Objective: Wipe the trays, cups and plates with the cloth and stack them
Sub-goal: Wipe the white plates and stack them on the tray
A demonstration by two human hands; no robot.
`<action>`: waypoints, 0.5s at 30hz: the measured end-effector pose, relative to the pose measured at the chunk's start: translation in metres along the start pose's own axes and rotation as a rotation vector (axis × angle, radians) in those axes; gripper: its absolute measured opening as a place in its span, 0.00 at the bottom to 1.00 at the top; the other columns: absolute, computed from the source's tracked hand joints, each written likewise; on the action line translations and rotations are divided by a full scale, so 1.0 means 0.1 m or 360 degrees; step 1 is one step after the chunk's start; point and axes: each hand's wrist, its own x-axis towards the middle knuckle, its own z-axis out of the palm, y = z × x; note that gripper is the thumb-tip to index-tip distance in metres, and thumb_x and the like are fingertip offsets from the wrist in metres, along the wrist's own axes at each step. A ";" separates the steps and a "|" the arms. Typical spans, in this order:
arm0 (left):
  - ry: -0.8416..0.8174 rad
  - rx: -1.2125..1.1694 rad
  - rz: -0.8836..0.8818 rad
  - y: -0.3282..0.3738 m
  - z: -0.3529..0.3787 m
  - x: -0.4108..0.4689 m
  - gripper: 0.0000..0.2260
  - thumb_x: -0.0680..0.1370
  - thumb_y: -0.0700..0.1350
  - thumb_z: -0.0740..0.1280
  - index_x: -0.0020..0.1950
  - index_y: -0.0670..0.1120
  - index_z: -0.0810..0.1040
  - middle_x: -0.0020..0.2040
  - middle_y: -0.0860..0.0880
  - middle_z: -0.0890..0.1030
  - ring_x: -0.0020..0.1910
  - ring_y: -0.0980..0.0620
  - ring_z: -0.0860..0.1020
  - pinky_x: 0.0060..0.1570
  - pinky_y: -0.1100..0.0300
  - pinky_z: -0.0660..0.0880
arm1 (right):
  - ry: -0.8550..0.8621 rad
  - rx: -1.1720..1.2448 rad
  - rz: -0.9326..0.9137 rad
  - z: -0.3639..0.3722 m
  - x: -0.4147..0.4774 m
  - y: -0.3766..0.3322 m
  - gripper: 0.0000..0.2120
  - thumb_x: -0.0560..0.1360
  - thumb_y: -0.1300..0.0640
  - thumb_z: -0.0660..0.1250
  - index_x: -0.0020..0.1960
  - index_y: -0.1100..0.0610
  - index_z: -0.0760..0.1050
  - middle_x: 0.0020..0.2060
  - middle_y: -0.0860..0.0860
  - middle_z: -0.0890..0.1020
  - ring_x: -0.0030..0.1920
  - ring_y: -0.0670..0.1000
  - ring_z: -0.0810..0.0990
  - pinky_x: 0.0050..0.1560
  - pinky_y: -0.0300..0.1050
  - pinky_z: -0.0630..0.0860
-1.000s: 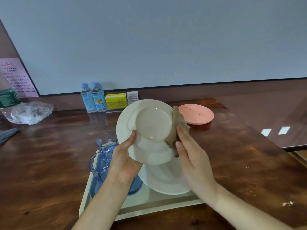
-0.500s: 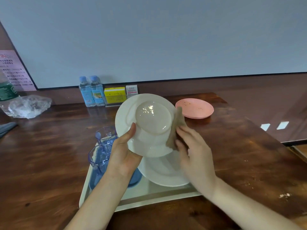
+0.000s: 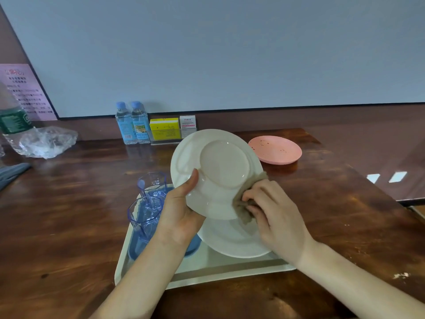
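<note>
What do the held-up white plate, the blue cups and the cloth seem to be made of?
Round white plate: glossy glazed ceramic or melamine, going by sharp highlights on its inner ring. Faceted blue see-through cups: tinted plastic, possibly glass; the pale tray shows through. Crumpled grey-brown cloth: soft matte fabric, bunching in folds.

Tallied: 2 white plates (held plate [image 3: 220, 166], lower plate [image 3: 230, 240]); 1 pink plate [image 3: 276, 149]; 1 blue dish [image 3: 194, 246]; 2 blue cups (far cup [image 3: 153, 181], near cup [image 3: 143, 215]); 1 tray [image 3: 218, 261]; 1 cloth [image 3: 242, 204]; 2 small water bottles (left bottle [image 3: 124, 125], right bottle [image 3: 139, 125]); 1 large bottle [image 3: 13, 120]; 2 boxes (yellow box [image 3: 164, 128], white box [image 3: 188, 124]); 1 plastic bag [image 3: 48, 141].
</note>
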 end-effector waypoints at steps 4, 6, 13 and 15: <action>-0.0035 0.0059 -0.0106 -0.02 0.00 -0.01 0.27 0.82 0.54 0.67 0.73 0.37 0.78 0.69 0.36 0.82 0.67 0.38 0.82 0.71 0.41 0.76 | -0.0129 -0.0023 -0.0269 0.17 0.08 -0.28 0.09 0.75 0.69 0.70 0.53 0.60 0.82 0.51 0.53 0.78 0.50 0.54 0.75 0.51 0.47 0.75; -0.0052 0.0030 -0.0172 -0.01 -0.04 -0.01 0.34 0.81 0.64 0.66 0.72 0.36 0.80 0.70 0.36 0.81 0.69 0.38 0.81 0.70 0.44 0.78 | -0.0140 -0.0049 -0.0362 0.26 0.24 -0.38 0.08 0.75 0.68 0.69 0.52 0.59 0.81 0.50 0.53 0.78 0.50 0.53 0.73 0.51 0.46 0.74; -0.0071 -0.0042 0.0062 -0.01 -0.05 -0.02 0.34 0.77 0.75 0.62 0.67 0.50 0.85 0.66 0.48 0.83 0.75 0.47 0.76 0.78 0.47 0.67 | -0.0171 -0.0119 -0.0394 0.43 0.98 -0.60 0.12 0.65 0.66 0.74 0.48 0.58 0.79 0.48 0.54 0.78 0.49 0.56 0.72 0.44 0.49 0.71; -0.0100 0.0031 0.0086 -0.05 -0.02 -0.02 0.32 0.75 0.72 0.68 0.69 0.51 0.83 0.69 0.47 0.82 0.75 0.46 0.77 0.76 0.47 0.70 | -0.0131 -0.0110 -0.0339 0.48 1.22 -0.57 0.10 0.69 0.66 0.72 0.48 0.57 0.80 0.47 0.53 0.77 0.49 0.56 0.73 0.44 0.53 0.74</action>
